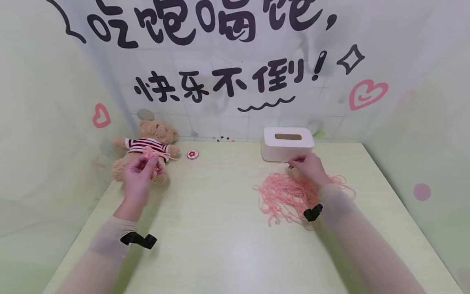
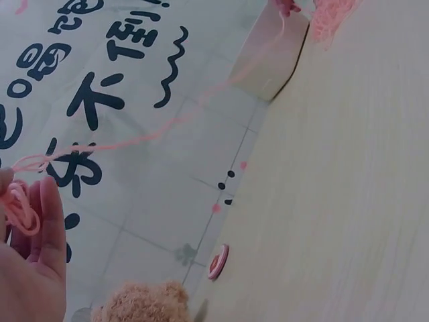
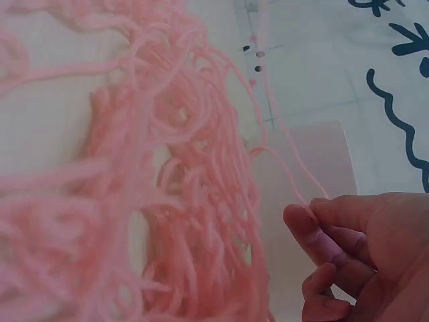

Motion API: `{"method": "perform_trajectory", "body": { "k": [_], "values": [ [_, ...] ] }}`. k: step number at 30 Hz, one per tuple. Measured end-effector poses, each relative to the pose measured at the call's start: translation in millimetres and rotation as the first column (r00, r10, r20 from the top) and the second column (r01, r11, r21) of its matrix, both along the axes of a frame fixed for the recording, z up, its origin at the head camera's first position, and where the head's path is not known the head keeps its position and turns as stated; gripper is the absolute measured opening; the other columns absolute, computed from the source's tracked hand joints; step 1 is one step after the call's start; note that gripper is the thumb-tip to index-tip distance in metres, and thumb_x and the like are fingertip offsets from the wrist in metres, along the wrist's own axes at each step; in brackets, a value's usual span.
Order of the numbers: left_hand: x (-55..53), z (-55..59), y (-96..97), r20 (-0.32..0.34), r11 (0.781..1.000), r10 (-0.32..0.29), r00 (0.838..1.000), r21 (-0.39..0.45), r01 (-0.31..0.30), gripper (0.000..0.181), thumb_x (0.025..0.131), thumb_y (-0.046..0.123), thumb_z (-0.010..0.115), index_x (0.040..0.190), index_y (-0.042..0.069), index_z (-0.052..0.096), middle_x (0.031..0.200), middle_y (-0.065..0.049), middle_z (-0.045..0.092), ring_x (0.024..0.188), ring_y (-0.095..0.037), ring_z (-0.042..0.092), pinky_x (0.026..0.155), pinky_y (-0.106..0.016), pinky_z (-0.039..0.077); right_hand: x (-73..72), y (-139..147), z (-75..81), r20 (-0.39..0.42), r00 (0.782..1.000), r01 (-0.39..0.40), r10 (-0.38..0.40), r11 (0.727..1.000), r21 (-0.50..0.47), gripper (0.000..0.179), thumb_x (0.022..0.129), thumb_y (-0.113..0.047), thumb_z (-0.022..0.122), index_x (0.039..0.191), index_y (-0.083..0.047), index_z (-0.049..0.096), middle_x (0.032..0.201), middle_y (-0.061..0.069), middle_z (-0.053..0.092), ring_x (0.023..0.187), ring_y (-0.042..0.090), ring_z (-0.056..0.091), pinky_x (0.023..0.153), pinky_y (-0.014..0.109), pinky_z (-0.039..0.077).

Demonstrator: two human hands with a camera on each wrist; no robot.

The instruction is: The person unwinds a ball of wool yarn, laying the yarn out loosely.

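Note:
A small looped bundle of pink yarn [image 2: 24, 209] is gripped by my left hand [image 1: 138, 173], in front of the teddy bear. From that bundle one strand [image 2: 144, 137] stretches across to my right hand [image 1: 307, 165], seen in the left wrist view. Thumb and index finger of the right hand pinch the strand in the right wrist view. Below the right hand a loose, tangled heap of pink yarn [image 1: 280, 196] lies on the table, and a strand runs from it up to the pinching fingertips.
Behind the left hand a teddy bear [image 1: 154, 132] in a striped shirt sits against the wall. A round flower badge [image 1: 192, 154] lies beside it. A white tissue box [image 1: 288, 145] stands at the back, just behind the right hand. The pale table [image 1: 213, 228] has walls on three sides.

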State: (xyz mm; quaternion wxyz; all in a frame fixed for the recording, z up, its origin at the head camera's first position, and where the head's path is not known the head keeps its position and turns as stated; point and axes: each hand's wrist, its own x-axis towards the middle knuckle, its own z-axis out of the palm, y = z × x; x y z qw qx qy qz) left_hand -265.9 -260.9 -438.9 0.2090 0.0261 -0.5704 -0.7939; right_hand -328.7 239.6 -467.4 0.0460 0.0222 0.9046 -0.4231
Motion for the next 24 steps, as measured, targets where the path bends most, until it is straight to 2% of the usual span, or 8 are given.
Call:
{"method": "perform_trajectory", "body": {
  "k": [3,5,9,11,14,17,19,24],
  "values": [
    [4.1,-1.7,15.4,0.045,0.996,-0.074,0.996,-0.050,0.076,0.011,0.092,0.013,0.079,0.096,0.006,0.071,0.076,-0.002,0.070,0.063,-0.010,0.066,0.063,-0.026,0.067,0.2,-15,0.0,0.005,1.000,0.006,-0.006,1.000,-0.029,0.028,0.103,-0.028,0.066,0.120,-0.006,0.069,0.118,0.018,0.071,0.112,0.034,0.061,0.103,0.046,0.055],
    [6.7,-2.2,27.6,0.053,0.988,-0.121,0.991,-0.088,0.125,0.008,0.094,0.013,0.077,0.096,0.009,0.072,0.078,-0.002,0.071,0.066,-0.010,0.068,0.066,-0.027,0.068,4.0,-30,1.8,0.003,1.000,-0.019,0.019,1.000,-0.024,0.027,0.102,-0.027,0.067,0.121,-0.008,0.069,0.120,0.016,0.070,0.110,0.032,0.060,0.102,0.045,0.056],
    [11.6,-2.0,51.7,0.031,0.970,-0.202,0.979,-0.130,0.205,0.006,0.095,0.009,0.075,0.092,0.012,0.071,0.077,-0.001,0.071,0.066,-0.010,0.069,0.066,-0.027,0.068,17.9,-76,12.9,-0.020,0.986,-0.169,0.168,0.985,-0.043,0.030,0.100,-0.030,0.070,0.124,-0.012,0.072,0.123,0.010,0.072,0.103,0.026,0.061,0.087,0.035,0.058],
    [13.4,-1.6,63.8,0.022,0.959,-0.244,0.969,-0.146,0.245,0.009,0.096,0.008,0.074,0.091,0.013,0.070,0.078,-0.001,0.072,0.066,-0.010,0.069,0.064,-0.027,0.067,27.1,-101,19.2,-0.050,0.962,-0.272,0.268,0.958,-0.096,0.031,0.099,-0.031,0.072,0.125,-0.015,0.073,0.122,0.006,0.074,0.101,0.024,0.063,0.082,0.032,0.057],
    [16.0,-1.7,79.2,0.030,0.940,-0.299,0.954,-0.166,0.299,0.009,0.096,0.007,0.074,0.094,0.015,0.070,0.081,-0.003,0.072,0.068,-0.010,0.070,0.064,-0.027,0.067,41.0,-136,26.1,-0.099,0.912,-0.410,0.398,0.892,-0.190,0.032,0.097,-0.031,0.073,0.128,-0.020,0.072,0.124,0.002,0.075,0.099,0.022,0.066,0.080,0.031,0.058],
    [18.1,-2.2,91.3,0.045,0.926,-0.331,0.943,-0.180,0.333,0.008,0.095,0.008,0.074,0.098,0.015,0.070,0.084,-0.004,0.073,0.071,-0.011,0.070,0.064,-0.028,0.068,51.5,-164,28.3,-0.110,0.872,-0.487,0.476,0.826,-0.284,0.037,0.098,-0.029,0.073,0.133,-0.018,0.069,0.127,0.001,0.074,0.099,0.026,0.068,0.075,0.029,0.058],
    [19.1,-2.7,97.0,0.063,0.916,-0.346,0.936,-0.192,0.351,0.007,0.096,0.011,0.075,0.100,0.014,0.070,0.085,-0.002,0.073,0.072,-0.011,0.069,0.065,-0.028,0.068,56.0,-176,28.4,-0.099,0.867,-0.489,0.488,0.797,-0.353,0.039,0.098,-0.027,0.073,0.135,-0.015,0.067,0.125,0.002,0.074,0.096,0.028,0.068,0.070,0.026,0.056],
    [20.5,-5.4,100.0,0.109,0.906,-0.350,0.930,-0.215,0.366,0.012,0.096,0.017,0.076,0.104,0.013,0.069,0.085,-0.001,0.071,0.073,-0.011,0.068,0.068,-0.028,0.068,61.1,-188,27.9,-0.112,0.897,-0.426,0.427,0.771,-0.473,0.023,0.099,-0.021,0.072,0.118,-0.008,0.073,0.102,0.007,0.079,0.070,0.021,0.061,0.055,0.020,0.049]
  ]
}}
